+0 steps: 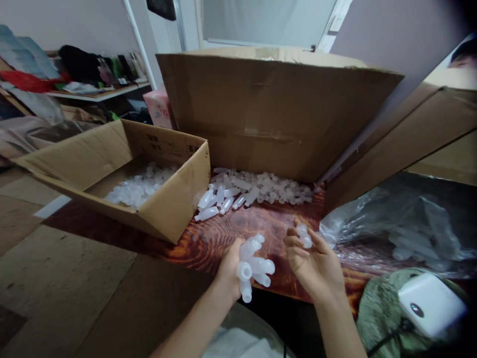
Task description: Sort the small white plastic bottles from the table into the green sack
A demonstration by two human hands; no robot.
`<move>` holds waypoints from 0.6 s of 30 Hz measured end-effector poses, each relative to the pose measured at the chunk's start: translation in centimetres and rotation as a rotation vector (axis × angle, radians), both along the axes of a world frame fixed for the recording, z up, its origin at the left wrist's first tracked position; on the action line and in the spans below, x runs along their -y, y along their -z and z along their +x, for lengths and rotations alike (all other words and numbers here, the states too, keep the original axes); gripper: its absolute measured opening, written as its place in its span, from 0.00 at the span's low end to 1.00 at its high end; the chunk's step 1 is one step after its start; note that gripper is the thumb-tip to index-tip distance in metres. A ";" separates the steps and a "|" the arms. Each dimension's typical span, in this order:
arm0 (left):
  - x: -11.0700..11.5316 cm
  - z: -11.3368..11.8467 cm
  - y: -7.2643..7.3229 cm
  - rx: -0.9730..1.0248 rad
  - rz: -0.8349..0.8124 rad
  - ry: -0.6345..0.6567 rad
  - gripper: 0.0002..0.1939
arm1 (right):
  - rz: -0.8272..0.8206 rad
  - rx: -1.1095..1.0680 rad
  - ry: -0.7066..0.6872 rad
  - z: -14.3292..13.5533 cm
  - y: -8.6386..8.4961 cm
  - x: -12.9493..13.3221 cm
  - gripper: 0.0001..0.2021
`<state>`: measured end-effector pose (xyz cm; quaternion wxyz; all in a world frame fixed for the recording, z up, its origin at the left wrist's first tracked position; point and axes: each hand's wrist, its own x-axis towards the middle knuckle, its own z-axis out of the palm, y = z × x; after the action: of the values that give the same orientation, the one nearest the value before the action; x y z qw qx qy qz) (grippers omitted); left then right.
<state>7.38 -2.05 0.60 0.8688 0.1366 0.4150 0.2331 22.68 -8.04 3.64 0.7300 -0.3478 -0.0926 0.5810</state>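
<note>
Left hand: one bundle of translucent tubes, ends pointing several ways, held above the near edge of the table; thumb and fingers wrapped around the bundle, most of the fingers hidden behind it. Right hand: palm turned up, just beside the bundle and apart from it, fingers curled, a short translucent piece held between them and the thumb; whether one piece or two is hard to tell. Table: dark reddish wood, glossy; at its far side, one loose heap, longer tubes lying at its left end, many pieces showing only their round ends towards the right. Open carton, left of the heap: a layer of similar pieces on its floor, the walls rising well above them. Large carton: directly behind the heap, contents not visible. Clear plastic bag, at right: further tubes inside or under the film, count not possible. State of the work, by judgement: under way and far from finished; a portion lies in the open carton, a handful is in hand, and the heap and the bagged stock remain. Whether any pieces are joined together: cannot be told.
</note>
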 end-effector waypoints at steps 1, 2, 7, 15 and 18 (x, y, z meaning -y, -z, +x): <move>0.1 0.1 0.0 -0.013 0.009 -0.009 0.15 | 0.011 -0.050 -0.004 -0.3 -0.3 0.3 0.11; 0.1 0.1 0.0 -0.031 0.019 -0.020 0.14 | 0.020 -0.056 -0.012 -0.6 -0.7 0.7 0.12; 0.6 0.2 0.4 -0.075 0.096 -0.071 0.13 | 0.054 0.177 -0.034 -2.5 -2.5 3.1 0.17; 0.9 0.7 0.7 -0.154 0.225 -0.227 0.15 | 0.056 0.126 -0.118 -5.3 -1.9 6.3 0.11; 0.6 0.9 0.5 -0.194 0.315 -0.314 0.15 | 0.005 0.219 -0.129 -6.1 -1.0 7.5 0.12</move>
<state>8.32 -2.64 0.11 0.7459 0.2258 0.4712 0.4131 16.54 -15.53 4.67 0.6775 -0.4005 -0.1954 0.5852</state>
